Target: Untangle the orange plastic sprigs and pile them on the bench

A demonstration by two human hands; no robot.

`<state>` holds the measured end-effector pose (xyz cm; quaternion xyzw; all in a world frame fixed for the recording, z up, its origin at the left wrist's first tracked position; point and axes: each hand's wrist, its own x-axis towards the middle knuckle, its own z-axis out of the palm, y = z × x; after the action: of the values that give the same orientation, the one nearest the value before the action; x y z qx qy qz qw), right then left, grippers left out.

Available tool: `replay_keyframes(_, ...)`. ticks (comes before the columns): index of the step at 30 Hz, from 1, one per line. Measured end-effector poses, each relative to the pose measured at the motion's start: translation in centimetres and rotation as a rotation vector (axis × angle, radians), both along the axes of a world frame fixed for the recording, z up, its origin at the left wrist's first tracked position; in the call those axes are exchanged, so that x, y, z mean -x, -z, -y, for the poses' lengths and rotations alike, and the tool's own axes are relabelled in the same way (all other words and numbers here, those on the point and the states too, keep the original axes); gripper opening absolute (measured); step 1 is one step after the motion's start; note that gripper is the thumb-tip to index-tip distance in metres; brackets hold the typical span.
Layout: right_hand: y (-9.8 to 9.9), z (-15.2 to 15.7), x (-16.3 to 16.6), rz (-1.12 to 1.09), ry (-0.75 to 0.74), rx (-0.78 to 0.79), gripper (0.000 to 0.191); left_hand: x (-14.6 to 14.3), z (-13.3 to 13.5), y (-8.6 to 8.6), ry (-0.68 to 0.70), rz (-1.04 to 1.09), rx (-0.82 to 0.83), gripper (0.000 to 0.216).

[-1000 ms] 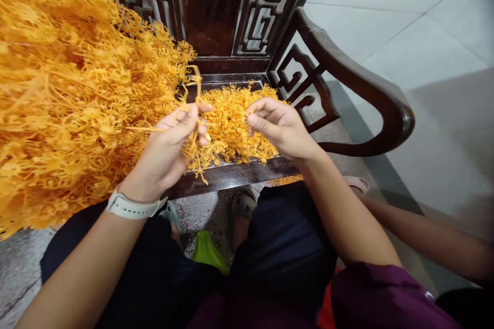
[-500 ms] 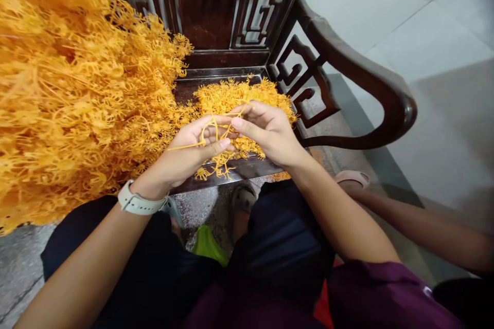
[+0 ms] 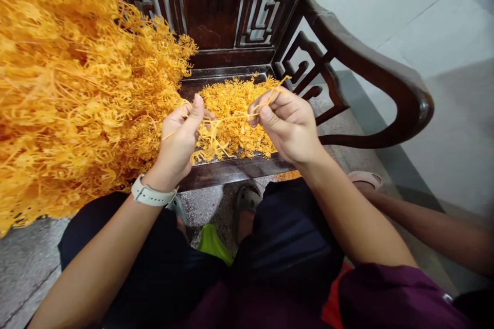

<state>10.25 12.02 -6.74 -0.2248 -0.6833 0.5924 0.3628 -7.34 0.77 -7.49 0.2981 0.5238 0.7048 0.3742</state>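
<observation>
Head view: left hand [image 3: 178, 140] and right hand [image 3: 287, 126] work just above the seat of a carved dark-wood armchair [image 3: 216, 15]. Left hand is curled almost shut, thumb raised, pinching thin orange strand [image 3: 231, 115] against the fingers. Right hand pinches the same strand, or one tangled with it, between thumb and fingertips, its free end rising past them toward the armrest [image 3: 386, 72]. The strand runs loosely between the hands, over small orange heap [image 3: 235, 115] on the seat. Much larger orange mass [image 3: 73, 92] crowds in from the left, close beside the left hand and overhanging the seat's corner. Orange scraps [image 3: 285, 176] lie just below the seat's front edge. Watch [image 3: 152, 195] on left wrist. Second person's forearm [image 3: 420, 226] enters at right, apart from the hands, with pink slipper [image 3: 365, 180] beyond. Risks, as judged: strands look thin and dry, so a sharp pull between the hands could snap them. Side branches could catch in the small heap and drag it apart. A sleeve or wrist brushing the large mass could snag it, and loose pieces could drop off the seat's edge to the floor [image 3: 27, 267].
</observation>
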Motion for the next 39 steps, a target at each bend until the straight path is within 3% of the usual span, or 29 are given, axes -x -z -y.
replay_keyframes(3, -0.3, -0.1, 0.0, 0.019, 0.055, 0.014, 0.044, -0.1, 0.2, 0.0, 0.017, -0.036, 0.032, 0.051)
replay_keyframes(10, 0.1, -3.4, -1.1, 0.051, 0.170, -0.054, 0.048, -0.3, 0.9, -0.7, 0.256, -0.013, 0.083, 0.061)
replay_keyframes(24, 0.4, -5.9, -3.0, 0.026, 0.277, -0.137, 0.053, 0.1, 1.0, -1.5, 0.319, 0.311, 0.034, 0.036)
replay_keyframes(27, 0.8, -6.3, -2.8, 0.028, 0.278, -0.068, 0.054, 0.1, 1.0, -1.8, 0.379, 0.391, 0.041, 0.035)
replay_keyframes(32, 1.5, -6.8, -2.6, 0.050, 0.271, 0.054, 0.054, 0.9, 1.0, -1.9, 0.385, 0.354, 0.114, 0.031)
replay_keyframes(39, 2.2, -6.9, -2.3, 0.050, 0.268, 0.109, 0.033, 1.4, 1.5, -1.9, 0.460, 0.305, 0.117, 0.031)
